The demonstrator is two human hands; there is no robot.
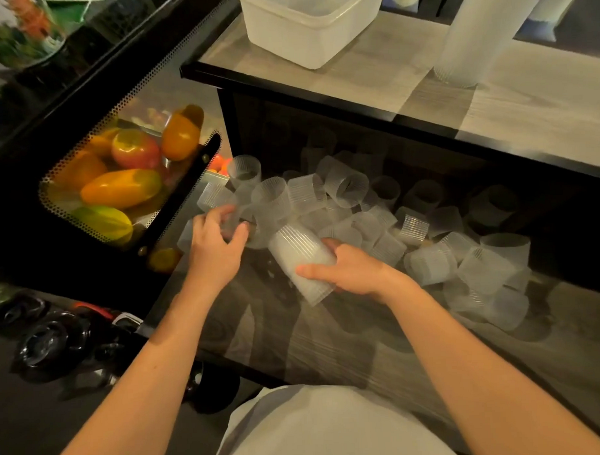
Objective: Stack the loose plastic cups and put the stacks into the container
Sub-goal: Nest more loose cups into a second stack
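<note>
Several loose ribbed clear plastic cups [345, 188] lie scattered over the lower wooden shelf [329, 338]. My right hand [351, 271] grips a short stack of cups [301, 258], tilted with its open end toward the upper left. At the left end of the pile my left hand [217, 243] closes around a single loose cup [232, 223]. A white plastic container [302, 29] stands on the upper table top, far from both hands.
A tall stack of cups [472, 34] stands on the upper table top [371, 65] at the right. The table's black edge [355, 109] overhangs the cup pile. A black mesh basket of fruit [120, 186] sits to the left. Dark packaged items [47, 341] lie at the lower left.
</note>
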